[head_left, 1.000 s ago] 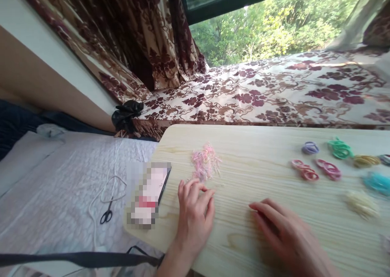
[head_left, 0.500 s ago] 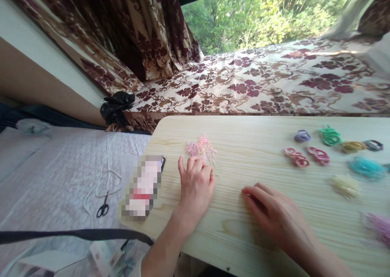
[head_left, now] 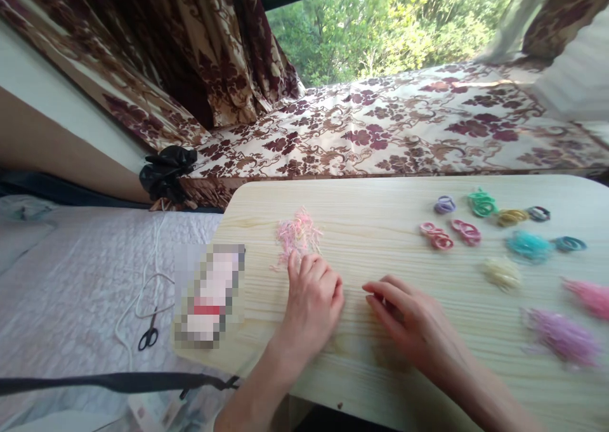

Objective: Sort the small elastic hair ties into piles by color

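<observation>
My left hand [head_left: 314,295] rests on the table at the near edge of a loose pile of thin pink, lilac and pale yellow elastic strands [head_left: 299,234]. Its fingers are curled down, and whatever lies under the fingertips is hidden. To the right, my right hand [head_left: 409,314] lies on its side on the wood. Thumb and forefinger come close together there, the other fingers bent behind them; anything between them is too small to make out. A gap of bare wood separates the two hands.
On the pale wooden table [head_left: 380,210], sorted elastic bands lie at right: green [head_left: 483,203], purple [head_left: 445,204], turquoise [head_left: 529,245], cream [head_left: 502,273] and lilac [head_left: 564,337]. A blurred-out phone [head_left: 214,292] lies left. Scissors [head_left: 148,338] and a white cord rest on the bed.
The view has swung slightly right, showing more bands. My left hand has drawn back a little from the pile, closer to my right hand. Some strands trail at the pile's near left.
</observation>
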### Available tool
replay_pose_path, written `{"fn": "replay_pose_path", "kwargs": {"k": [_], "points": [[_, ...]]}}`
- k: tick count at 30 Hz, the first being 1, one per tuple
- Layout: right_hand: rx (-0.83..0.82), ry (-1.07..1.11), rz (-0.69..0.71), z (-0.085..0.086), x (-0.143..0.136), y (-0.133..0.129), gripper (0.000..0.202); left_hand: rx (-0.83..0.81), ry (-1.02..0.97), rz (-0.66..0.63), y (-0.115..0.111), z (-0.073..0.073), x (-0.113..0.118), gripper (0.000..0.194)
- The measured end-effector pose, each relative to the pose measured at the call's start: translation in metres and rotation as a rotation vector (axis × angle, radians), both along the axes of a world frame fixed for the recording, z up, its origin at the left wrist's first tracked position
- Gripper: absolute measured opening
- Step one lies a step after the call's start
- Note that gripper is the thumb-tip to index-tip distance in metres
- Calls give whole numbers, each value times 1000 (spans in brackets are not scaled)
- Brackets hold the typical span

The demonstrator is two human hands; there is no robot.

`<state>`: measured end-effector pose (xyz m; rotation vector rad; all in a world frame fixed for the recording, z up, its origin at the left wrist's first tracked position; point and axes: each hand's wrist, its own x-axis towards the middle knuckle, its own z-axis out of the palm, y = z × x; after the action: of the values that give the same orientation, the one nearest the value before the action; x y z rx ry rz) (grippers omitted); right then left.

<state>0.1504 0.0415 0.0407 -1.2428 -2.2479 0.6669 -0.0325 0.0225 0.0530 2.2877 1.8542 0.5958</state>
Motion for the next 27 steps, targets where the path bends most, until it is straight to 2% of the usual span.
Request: {"fn": "replay_pose_path", "kwargs": {"k": [6, 12, 17, 22, 27], "points": [[39, 92, -57, 0, 2, -6, 23, -11, -93, -73, -4, 4, 13, 14], [120, 115, -72, 1, 7, -9, 17, -16, -165, -136, -4, 2, 21, 13], [109, 127, -97, 4, 14, -10, 19, 25, -175, -116, -5, 2, 25, 14], [57, 140, -188, 9, 34, -9, 20, 61, -171, -87, -4, 2, 20, 15], [85, 119, -331, 17, 71, -6, 21, 104, -167, -54, -4, -6, 11, 19]]}}
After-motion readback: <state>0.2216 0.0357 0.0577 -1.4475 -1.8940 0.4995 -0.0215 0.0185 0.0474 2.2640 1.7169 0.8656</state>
